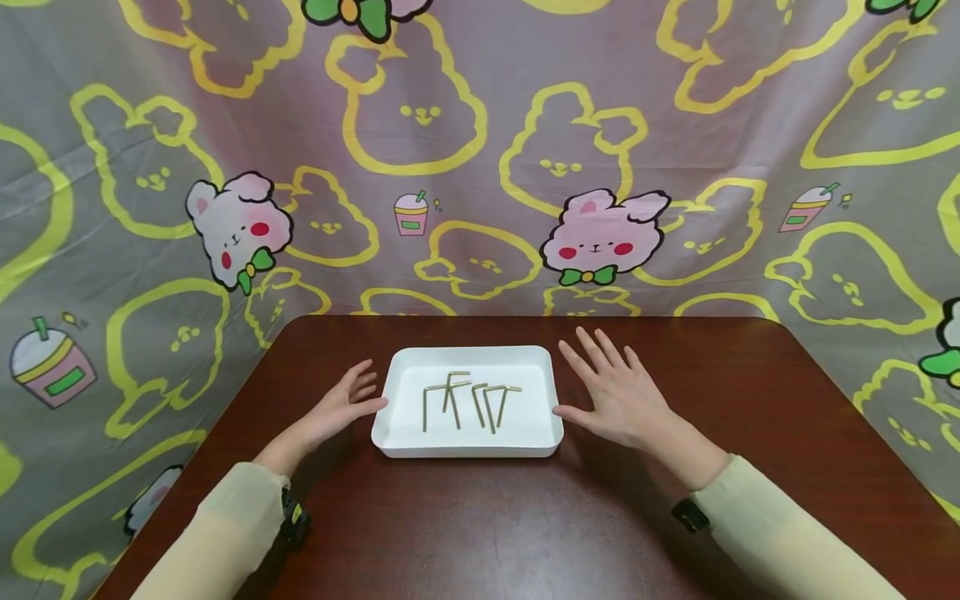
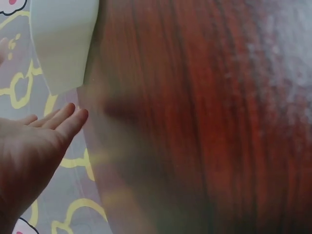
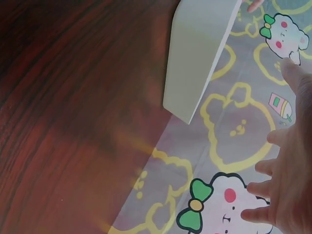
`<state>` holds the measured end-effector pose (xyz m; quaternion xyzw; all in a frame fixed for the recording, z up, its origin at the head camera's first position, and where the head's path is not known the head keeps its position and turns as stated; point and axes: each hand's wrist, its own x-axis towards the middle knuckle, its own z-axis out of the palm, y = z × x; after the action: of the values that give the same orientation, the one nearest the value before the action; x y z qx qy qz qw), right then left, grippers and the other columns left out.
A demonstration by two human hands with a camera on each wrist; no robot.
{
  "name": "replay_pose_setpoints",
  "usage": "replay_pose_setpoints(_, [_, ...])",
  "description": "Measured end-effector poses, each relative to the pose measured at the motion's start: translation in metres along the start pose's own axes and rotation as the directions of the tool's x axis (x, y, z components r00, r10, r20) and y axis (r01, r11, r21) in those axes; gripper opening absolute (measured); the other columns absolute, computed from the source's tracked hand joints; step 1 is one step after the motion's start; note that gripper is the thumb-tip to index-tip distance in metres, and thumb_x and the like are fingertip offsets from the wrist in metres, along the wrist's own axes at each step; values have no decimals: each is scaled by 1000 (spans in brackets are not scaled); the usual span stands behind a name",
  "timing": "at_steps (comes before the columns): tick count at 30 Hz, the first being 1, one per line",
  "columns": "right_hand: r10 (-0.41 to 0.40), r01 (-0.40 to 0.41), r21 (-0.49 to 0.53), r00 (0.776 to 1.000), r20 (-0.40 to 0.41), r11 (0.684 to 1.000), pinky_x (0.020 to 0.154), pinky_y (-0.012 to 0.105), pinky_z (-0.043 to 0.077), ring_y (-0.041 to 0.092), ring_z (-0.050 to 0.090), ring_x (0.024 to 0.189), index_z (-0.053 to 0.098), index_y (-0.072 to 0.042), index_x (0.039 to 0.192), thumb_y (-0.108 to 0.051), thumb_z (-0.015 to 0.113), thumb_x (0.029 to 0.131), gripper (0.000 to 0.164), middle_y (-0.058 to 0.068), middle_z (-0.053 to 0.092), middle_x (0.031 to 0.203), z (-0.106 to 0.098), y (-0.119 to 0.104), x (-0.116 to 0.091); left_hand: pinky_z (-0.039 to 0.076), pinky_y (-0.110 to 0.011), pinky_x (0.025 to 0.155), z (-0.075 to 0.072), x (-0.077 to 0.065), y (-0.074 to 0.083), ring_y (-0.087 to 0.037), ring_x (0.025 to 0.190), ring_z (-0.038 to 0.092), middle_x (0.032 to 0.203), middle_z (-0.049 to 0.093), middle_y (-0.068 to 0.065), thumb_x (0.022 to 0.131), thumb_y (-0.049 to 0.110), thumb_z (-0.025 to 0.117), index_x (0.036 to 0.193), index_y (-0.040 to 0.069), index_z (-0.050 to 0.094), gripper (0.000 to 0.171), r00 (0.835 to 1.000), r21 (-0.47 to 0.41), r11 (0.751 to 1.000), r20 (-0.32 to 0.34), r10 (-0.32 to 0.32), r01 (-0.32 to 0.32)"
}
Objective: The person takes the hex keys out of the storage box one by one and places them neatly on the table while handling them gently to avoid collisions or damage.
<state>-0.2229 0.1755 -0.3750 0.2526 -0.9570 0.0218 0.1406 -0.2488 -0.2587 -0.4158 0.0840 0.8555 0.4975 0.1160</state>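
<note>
A white rectangular tray (image 1: 467, 451) stands on the dark table, with several L-shaped hex keys (image 1: 480, 406) of a brassy colour lying loosely in it. My left hand (image 1: 347, 406) is at the tray's left side, its thumb tip right at the rim and its fingers spread apart. On the other side my right hand (image 1: 618, 392) is spread wide, thumb at the right rim and fingers pointing away from me. Neither hand grips anything. Both wrist views show the tray's outer wall (image 2: 63, 44) near the hands; the keys are hidden there.
The reddish-brown wooden table (image 1: 480, 525) has rounded far corners. A grey curtain (image 1: 480, 167) printed with yellow outlines and pink rabbits hangs close behind it and along both sides. Dark wrist bands (image 1: 690, 516) sit at the ends of the pale sleeves.
</note>
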Motion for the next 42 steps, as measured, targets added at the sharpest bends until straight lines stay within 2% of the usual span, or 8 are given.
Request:
replay_pose_setpoints(7, [3, -3, 2, 1000, 14, 1000, 107, 63, 22, 39, 18, 143, 26, -16, 155, -67, 56, 85, 92, 16, 19, 159, 3, -2, 3, 24, -57, 109, 0, 2, -5, -42, 141, 24, 156, 18, -27, 96, 15, 62, 154, 1, 6, 82, 997, -77, 996, 55, 48, -44])
replay_pose_setpoints(13, [6, -6, 4, 1000, 30, 1000, 107, 62, 23, 38, 17, 144, 25, -16, 155, -68, 54, 85, 92, 16, 19, 159, 5, -2, 5, 26, -53, 110, 1, 4, -8, -42, 141, 25, 156, 19, -27, 95, 12, 62, 154, 0, 9, 80, 994, -145, 989, 107, 27, -11])
replay_pose_setpoints(20, [-8, 7, 15, 1000, 21, 1000, 106, 61, 25, 37, 20, 143, 26, -16, 155, -70, 52, 86, 91, 15, 21, 159, 8, -2, 6, 25, -53, 110, 3, 7, -14, -41, 140, 27, 156, 22, -25, 94, 19, 65, 154, 1, 14, 81, 991, -120, 992, 135, -11, 28])
replay_pose_setpoints(25, [-18, 18, 22, 1000, 21, 1000, 107, 60, 26, 36, 21, 143, 26, -17, 155, -71, 51, 85, 91, 14, 23, 158, 10, -1, 7, 21, -54, 111, 1, 9, -21, -39, 142, 22, 157, 20, -23, 94, 19, 65, 155, 3, 13, 81, 987, -138, 989, 159, -35, 58])
replay_pose_setpoints(31, [-24, 22, 30, 999, 45, 999, 108, 59, 25, 34, 20, 144, 24, -19, 156, -72, 49, 86, 92, 12, 21, 159, 12, -1, 10, 20, -54, 112, -1, 11, -24, -37, 144, 19, 158, 18, -22, 93, 15, 66, 155, 4, 12, 83, 981, -178, 982, 192, -30, 65])
replay_pose_setpoints(42, [-30, 27, 65, 999, 41, 998, 109, 58, 24, 34, 22, 143, 24, -19, 156, -71, 51, 85, 92, 13, 23, 159, 13, -3, 20, 20, -53, 112, -1, 10, -24, -36, 144, 18, 158, 18, -22, 92, 12, 66, 155, 4, 12, 84, 977, -199, 978, 210, -25, 68])
